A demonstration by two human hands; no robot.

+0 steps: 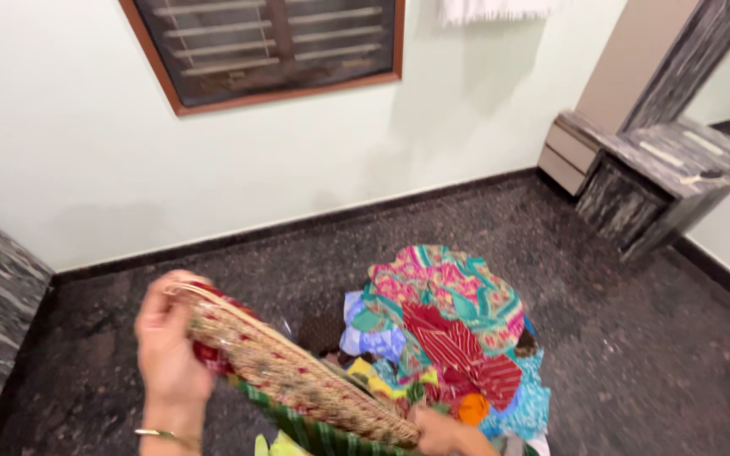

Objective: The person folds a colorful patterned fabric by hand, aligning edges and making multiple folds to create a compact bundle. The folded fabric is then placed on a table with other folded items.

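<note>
A pile of clothes lies on the floor, near the middle. A folded cloth is held up near and to the left of the pile. The left hand grips its far left end. The right hand is at its near right end. A window sits in the far wall. A cabinet stands far right.

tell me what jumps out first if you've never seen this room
The pile of bright clothes on the dark speckled floor at centre draws the eye first. In front of it, the left hand and right hand stretch a red cloth with a gold border between them. A barred window sits high on the pale wall.
</note>
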